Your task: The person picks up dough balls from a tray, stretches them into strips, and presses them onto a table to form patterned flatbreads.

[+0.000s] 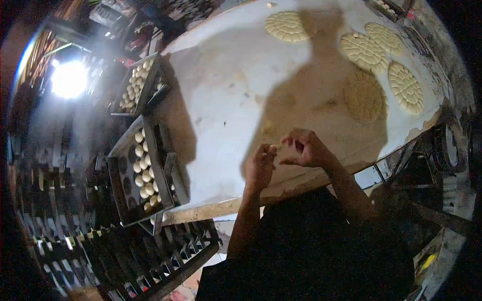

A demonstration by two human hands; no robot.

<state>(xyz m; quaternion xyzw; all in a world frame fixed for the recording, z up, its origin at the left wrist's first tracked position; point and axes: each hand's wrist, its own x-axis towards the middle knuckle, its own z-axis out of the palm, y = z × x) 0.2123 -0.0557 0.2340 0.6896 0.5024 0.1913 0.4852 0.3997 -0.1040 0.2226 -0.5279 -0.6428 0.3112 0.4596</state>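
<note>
The fingers of the left hand (259, 165) are pinching a small soft dough bit (273, 147) at lower middle. The right hand (306, 149) is curling just right of it; I cannot tell if it is gripping. A big round floury table (226, 90) is lying under them. Bumpy flat dough rounds (364, 50) are sitting upper right, little dough balls (143, 165) in metal trays (125, 135) at left

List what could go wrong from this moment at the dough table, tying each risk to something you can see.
1. The small pale piece seems pinched only at the left hand fingertips, close to the right hand and near the table edge; it might drop.
2. The near tray of dough balls lies along the table's left edge; a knock could tip it.
3. The person's shadow covers both hands and one patterned round, so flaws might go unnoticed.
</note>
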